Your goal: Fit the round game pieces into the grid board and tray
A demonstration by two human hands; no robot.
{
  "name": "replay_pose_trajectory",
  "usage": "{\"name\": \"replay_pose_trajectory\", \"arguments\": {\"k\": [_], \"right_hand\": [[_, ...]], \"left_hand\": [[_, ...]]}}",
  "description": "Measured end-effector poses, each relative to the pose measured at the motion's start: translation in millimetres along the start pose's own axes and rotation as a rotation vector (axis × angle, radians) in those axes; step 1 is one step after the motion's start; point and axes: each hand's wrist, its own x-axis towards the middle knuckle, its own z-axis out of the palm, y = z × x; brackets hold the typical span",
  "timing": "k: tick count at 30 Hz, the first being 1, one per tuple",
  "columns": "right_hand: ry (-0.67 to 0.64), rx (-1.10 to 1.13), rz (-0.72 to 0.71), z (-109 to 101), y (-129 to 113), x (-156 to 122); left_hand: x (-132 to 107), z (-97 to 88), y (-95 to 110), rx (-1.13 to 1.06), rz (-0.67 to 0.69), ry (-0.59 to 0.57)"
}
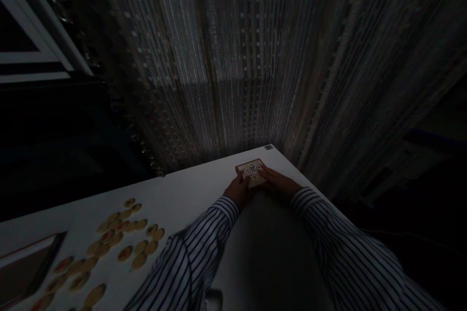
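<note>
The scene is dim. Both my hands rest at the far corner of a white table [189, 189]. My left hand [239, 190] and my right hand [277, 182] close round a small square tan box [251, 171] with a dark pattern on its top face, one hand at each side. The box sits on the table or just above it; I cannot tell which. My sleeves are white with dark stripes.
Several round tan tokens [120, 238] lie scattered on the table's left part. A dark flat tray or frame [25, 267] lies at the lower left. A striped curtain [237, 58] hangs behind the table, a white frame [44, 43] at the upper left.
</note>
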Motion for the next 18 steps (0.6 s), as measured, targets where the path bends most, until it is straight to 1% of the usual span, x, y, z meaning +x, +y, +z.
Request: {"name": "replay_pose_trajectory", "arguments": {"k": [3, 7, 12, 18], "right_hand": [[0.006, 0.025, 0.012, -3, 2, -7], [-0.023, -0.007, 0.069, -3, 2, -11], [-0.008, -0.039, 0.084, -1, 0, -10], [0.049, -0.055, 0.035, 1, 2, -10]], "left_hand": [[-1, 0.2, 4, -0.002, -0.034, -0.011], [1, 7.1, 6, 0.038, -0.070, 0.003], [5, 11.8, 3, 0.077, -0.028, 0.029], [6, 9.5, 0, 0.073, 0.010, 0.036]]}}
